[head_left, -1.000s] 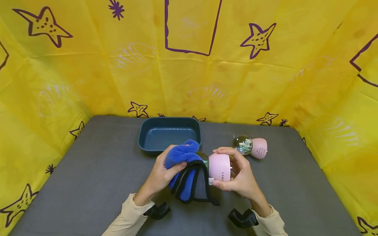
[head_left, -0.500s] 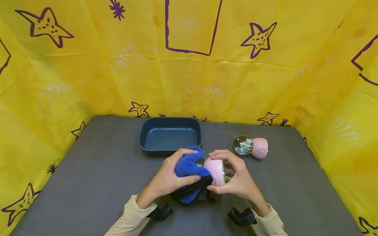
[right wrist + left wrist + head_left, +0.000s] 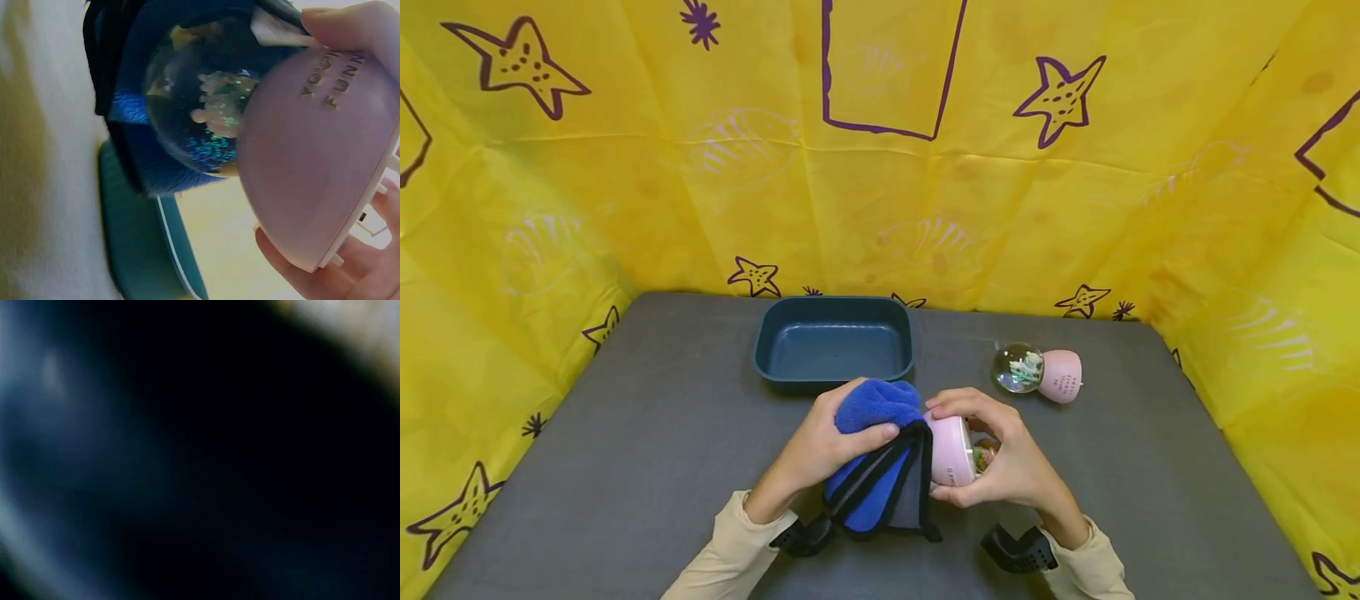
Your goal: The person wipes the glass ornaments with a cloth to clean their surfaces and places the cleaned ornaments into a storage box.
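My left hand (image 3: 827, 437) grips a blue cloth (image 3: 876, 407) with black edging, its thumb across the front. The cloth wraps over the glass dome of a snow globe (image 3: 947, 452), hiding the dome in the head view. Around the pink base curls my right hand (image 3: 1018, 454), thumb below and fingers above. In the right wrist view the dome (image 3: 187, 125) shows a small figure and glitter, with the cloth (image 3: 128, 106) behind it. Lettering marks the pink base (image 3: 312, 150). The left wrist view is dark and blurred.
A dark teal bin (image 3: 833, 367) stands behind the hands. A second snow globe (image 3: 1037, 373) with a pink base lies on its side at the right. Something small and colourful (image 3: 983, 457) shows between the right fingers. Yellow patterned fabric (image 3: 880, 192) encloses the grey table (image 3: 647, 442).
The left hand has shifted the cloth over the dome, bunching it and then letting its edge hang down again. The right hand has tilted the snow globe, so its underside faces more into view.
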The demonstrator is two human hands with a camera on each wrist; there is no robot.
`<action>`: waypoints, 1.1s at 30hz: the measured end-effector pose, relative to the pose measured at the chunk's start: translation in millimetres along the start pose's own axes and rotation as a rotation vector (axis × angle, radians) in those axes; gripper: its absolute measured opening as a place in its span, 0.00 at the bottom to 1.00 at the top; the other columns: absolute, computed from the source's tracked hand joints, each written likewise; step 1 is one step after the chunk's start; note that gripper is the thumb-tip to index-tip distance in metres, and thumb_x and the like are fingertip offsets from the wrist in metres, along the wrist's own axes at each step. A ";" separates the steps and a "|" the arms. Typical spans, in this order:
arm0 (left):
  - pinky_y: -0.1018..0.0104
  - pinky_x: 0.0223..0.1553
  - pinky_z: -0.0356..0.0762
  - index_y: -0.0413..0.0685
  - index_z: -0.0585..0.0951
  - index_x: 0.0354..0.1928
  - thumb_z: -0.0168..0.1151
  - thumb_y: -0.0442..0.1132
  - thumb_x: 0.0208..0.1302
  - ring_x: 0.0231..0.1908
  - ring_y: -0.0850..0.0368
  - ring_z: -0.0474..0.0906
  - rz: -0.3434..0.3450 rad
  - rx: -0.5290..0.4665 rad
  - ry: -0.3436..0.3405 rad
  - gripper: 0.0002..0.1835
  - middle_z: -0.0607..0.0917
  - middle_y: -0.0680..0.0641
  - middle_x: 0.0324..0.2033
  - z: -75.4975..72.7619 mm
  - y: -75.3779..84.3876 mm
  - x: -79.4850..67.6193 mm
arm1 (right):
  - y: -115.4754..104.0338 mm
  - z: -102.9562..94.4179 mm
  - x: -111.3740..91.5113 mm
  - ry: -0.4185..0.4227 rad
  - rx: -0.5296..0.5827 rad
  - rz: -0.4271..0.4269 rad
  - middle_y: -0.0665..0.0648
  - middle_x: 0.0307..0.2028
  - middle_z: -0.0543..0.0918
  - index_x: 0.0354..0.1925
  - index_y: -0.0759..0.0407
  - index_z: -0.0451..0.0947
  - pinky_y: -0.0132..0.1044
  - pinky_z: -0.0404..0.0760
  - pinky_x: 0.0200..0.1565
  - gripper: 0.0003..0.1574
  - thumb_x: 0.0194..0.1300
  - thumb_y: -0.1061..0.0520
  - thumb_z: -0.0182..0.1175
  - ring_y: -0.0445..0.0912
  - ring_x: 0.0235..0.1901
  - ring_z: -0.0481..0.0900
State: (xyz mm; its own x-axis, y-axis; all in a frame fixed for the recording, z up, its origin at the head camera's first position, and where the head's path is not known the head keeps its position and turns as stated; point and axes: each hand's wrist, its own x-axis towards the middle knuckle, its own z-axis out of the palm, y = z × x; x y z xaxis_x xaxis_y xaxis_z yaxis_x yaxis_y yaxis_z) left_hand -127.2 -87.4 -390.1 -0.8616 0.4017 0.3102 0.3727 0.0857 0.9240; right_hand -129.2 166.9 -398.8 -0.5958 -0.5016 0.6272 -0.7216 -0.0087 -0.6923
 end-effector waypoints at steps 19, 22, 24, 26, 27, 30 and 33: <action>0.65 0.50 0.80 0.35 0.76 0.56 0.62 0.49 0.67 0.44 0.59 0.80 -0.018 -0.196 -0.066 0.25 0.83 0.43 0.47 -5.5 -9.0 0.1 | -3.2 -4.8 0.1 0.047 0.073 -0.058 0.65 0.54 0.79 0.54 0.67 0.74 0.32 0.84 0.47 0.47 0.34 0.60 0.84 0.46 0.56 0.78; 0.66 0.54 0.78 0.37 0.70 0.63 0.66 0.54 0.62 0.49 0.58 0.78 -0.012 -0.241 -0.131 0.36 0.79 0.43 0.55 -5.9 -10.9 0.0 | -3.6 -6.8 0.3 0.088 0.074 -0.064 0.65 0.54 0.79 0.54 0.69 0.74 0.31 0.83 0.47 0.47 0.36 0.59 0.84 0.46 0.56 0.78; 0.66 0.57 0.76 0.44 0.66 0.69 0.70 0.55 0.59 0.55 0.55 0.76 -0.010 -0.248 -0.175 0.42 0.74 0.44 0.63 -5.5 -10.6 0.2 | -4.0 -7.4 0.5 0.114 0.072 -0.063 0.64 0.54 0.79 0.54 0.70 0.73 0.30 0.83 0.46 0.46 0.37 0.59 0.84 0.46 0.55 0.78; 0.63 0.58 0.76 0.53 0.60 0.74 0.73 0.55 0.56 0.58 0.51 0.73 -0.013 -0.249 -0.211 0.48 0.68 0.45 0.69 -5.1 -10.0 0.1 | -4.3 -7.4 0.8 0.139 0.071 -0.055 0.63 0.55 0.79 0.53 0.71 0.73 0.30 0.83 0.46 0.46 0.37 0.59 0.84 0.46 0.55 0.78; 0.62 0.58 0.76 0.56 0.58 0.75 0.74 0.54 0.54 0.60 0.49 0.71 -0.015 -0.249 -0.218 0.50 0.65 0.46 0.71 -4.7 -9.3 0.3 | -4.5 -7.2 1.0 0.152 0.076 -0.048 0.62 0.55 0.79 0.53 0.71 0.73 0.30 0.83 0.46 0.46 0.37 0.60 0.84 0.46 0.55 0.78; 0.61 0.58 0.75 0.61 0.57 0.75 0.77 0.53 0.51 0.61 0.48 0.69 -0.011 -0.222 -0.192 0.52 0.63 0.49 0.72 -4.8 -7.7 -0.4 | -5.3 -7.0 1.2 0.191 0.103 -0.019 0.61 0.55 0.79 0.53 0.73 0.72 0.31 0.83 0.45 0.46 0.35 0.66 0.83 0.47 0.55 0.78; 0.63 0.61 0.72 0.61 0.61 0.75 0.77 0.50 0.52 0.63 0.51 0.69 0.017 -0.172 -0.125 0.50 0.66 0.50 0.72 -6.4 -6.8 -1.2 | -5.5 -6.6 1.6 0.230 0.127 0.016 0.61 0.55 0.79 0.54 0.74 0.71 0.32 0.83 0.42 0.48 0.31 0.75 0.79 0.47 0.52 0.81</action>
State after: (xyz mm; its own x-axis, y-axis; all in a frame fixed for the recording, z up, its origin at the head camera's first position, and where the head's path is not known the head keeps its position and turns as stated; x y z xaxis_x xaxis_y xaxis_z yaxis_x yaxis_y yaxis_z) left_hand -130.9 -94.2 -395.4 -0.8021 0.5128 0.3059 0.3133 -0.0747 0.9467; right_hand -128.5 171.9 -391.6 -0.6816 -0.2924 0.6708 -0.6704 -0.1179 -0.7326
